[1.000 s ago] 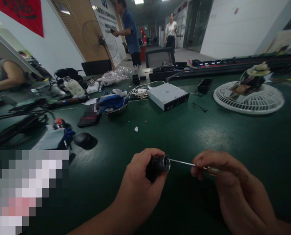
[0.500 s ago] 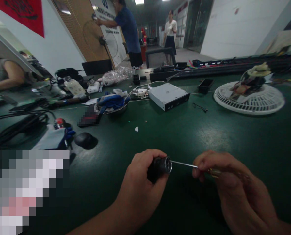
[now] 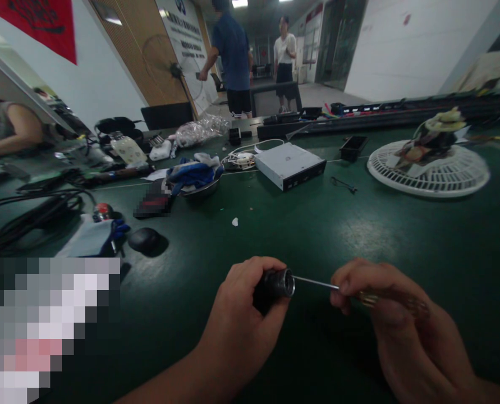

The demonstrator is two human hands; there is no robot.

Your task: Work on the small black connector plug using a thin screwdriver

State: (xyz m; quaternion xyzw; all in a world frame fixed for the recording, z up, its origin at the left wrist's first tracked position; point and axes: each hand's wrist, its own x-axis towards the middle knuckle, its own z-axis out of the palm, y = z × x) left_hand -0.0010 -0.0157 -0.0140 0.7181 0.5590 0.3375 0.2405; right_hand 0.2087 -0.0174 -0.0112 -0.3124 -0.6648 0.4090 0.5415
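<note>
Red banner (image 3: 43, 25) and white sign (image 3: 185, 31) are carrying 2 texts at the upper left, both too blurred to read. At lower centre, the left hand (image 3: 245, 314) is clamping its fingers around a black cylinder (image 3: 278, 283); at lower right, the right hand (image 3: 422, 339) is gripping an amber-handled screwdriver (image 3: 367, 298) with curled fingers, its tip meeting the cylinder's rim, whether inside I cannot tell.

L grip (image 3: 245, 314), R grip (image 3: 405, 331), L f'arm (image 3: 176, 362) bare

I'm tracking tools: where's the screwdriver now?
Head view, lower right: the screwdriver is in your right hand, shaft at the rim of the black cylinder.
</note>
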